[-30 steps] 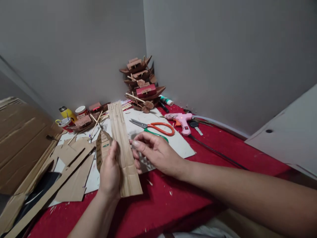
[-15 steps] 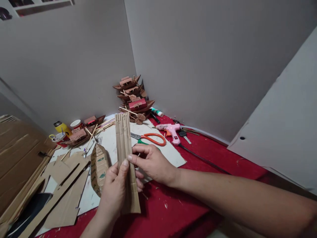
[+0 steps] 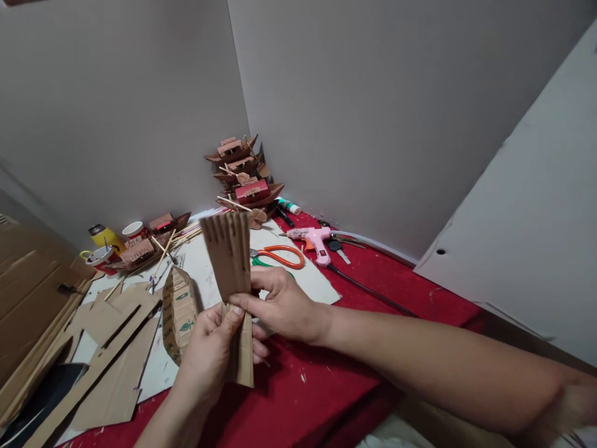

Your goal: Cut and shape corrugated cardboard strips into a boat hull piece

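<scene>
Right of the cardboard hull (image 3: 181, 320), both hands are pinching the corrugated strip (image 3: 229, 258): the left hand (image 3: 209, 345) and right hand (image 3: 288, 308) are meeting thumb beside thumb around its middle, where it is showing a bend. Keeping the thumbs level should be helping the fold run straight (uneven pressure could be tearing the board). Farther back and right of the hull, the orange-handled scissors (image 3: 285, 250) are lying partly hidden.
</scene>
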`<move>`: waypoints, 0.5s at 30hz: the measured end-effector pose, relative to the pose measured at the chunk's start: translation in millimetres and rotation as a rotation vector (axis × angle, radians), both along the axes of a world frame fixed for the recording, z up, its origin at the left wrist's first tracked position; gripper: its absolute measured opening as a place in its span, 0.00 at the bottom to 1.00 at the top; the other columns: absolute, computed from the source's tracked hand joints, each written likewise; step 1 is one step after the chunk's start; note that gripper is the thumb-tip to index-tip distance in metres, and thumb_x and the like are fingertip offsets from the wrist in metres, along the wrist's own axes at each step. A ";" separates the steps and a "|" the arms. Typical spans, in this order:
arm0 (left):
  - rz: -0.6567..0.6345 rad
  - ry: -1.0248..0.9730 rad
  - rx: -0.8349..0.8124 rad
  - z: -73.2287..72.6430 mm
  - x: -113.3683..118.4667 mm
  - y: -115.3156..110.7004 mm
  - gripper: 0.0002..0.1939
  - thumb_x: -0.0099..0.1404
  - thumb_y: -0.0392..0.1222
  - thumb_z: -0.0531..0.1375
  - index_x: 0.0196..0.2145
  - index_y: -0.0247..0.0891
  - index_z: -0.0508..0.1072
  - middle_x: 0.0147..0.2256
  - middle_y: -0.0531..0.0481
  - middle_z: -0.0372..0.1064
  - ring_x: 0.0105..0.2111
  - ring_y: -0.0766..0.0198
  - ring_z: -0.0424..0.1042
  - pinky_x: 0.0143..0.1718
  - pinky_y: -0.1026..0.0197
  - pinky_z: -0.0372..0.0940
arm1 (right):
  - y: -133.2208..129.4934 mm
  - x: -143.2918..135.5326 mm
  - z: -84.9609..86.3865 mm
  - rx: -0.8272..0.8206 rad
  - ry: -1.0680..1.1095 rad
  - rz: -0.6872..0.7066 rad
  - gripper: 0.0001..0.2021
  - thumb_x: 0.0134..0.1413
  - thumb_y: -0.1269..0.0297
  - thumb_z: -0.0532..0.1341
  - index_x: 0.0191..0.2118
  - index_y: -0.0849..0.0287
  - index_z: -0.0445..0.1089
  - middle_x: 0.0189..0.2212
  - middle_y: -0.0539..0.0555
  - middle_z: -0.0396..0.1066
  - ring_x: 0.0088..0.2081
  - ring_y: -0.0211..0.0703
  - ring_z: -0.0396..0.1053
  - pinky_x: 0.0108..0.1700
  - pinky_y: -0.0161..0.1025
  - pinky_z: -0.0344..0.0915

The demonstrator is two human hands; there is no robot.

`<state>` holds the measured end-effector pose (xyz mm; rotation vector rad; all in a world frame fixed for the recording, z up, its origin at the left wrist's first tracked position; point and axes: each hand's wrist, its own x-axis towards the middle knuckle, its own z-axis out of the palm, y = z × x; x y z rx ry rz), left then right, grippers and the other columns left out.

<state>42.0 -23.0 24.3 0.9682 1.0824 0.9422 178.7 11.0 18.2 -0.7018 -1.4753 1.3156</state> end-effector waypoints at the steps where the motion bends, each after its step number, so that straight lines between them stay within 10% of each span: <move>1: -0.015 -0.012 -0.022 0.7 -1.1 0.9 0.13 0.57 0.48 0.64 0.27 0.34 0.69 0.21 0.48 0.74 0.16 0.67 0.71 0.18 0.67 0.66 | -0.4 -0.3 0.1 0.033 -0.017 -0.024 0.09 0.49 0.64 0.62 0.23 0.63 0.67 0.21 0.49 0.67 0.18 0.31 0.61 0.20 0.29 0.58; 10: -0.105 0.019 0.054 -0.6 -9.7 5.8 0.14 0.59 0.48 0.62 0.36 0.34 0.70 0.27 0.44 0.76 0.20 0.64 0.74 0.23 0.64 0.69 | 14.9 3.1 3.3 -0.097 0.019 -0.047 0.10 0.47 0.61 0.63 0.29 0.65 0.70 0.20 0.48 0.67 0.19 0.32 0.62 0.21 0.29 0.59; 15: -0.057 0.060 0.042 -4.8 -9.3 8.3 0.17 0.57 0.51 0.63 0.34 0.33 0.70 0.24 0.45 0.75 0.18 0.64 0.72 0.20 0.65 0.67 | 10.3 3.7 -6.2 0.334 -0.190 -0.116 0.08 0.55 0.69 0.56 0.29 0.64 0.70 0.23 0.50 0.68 0.24 0.34 0.64 0.29 0.31 0.62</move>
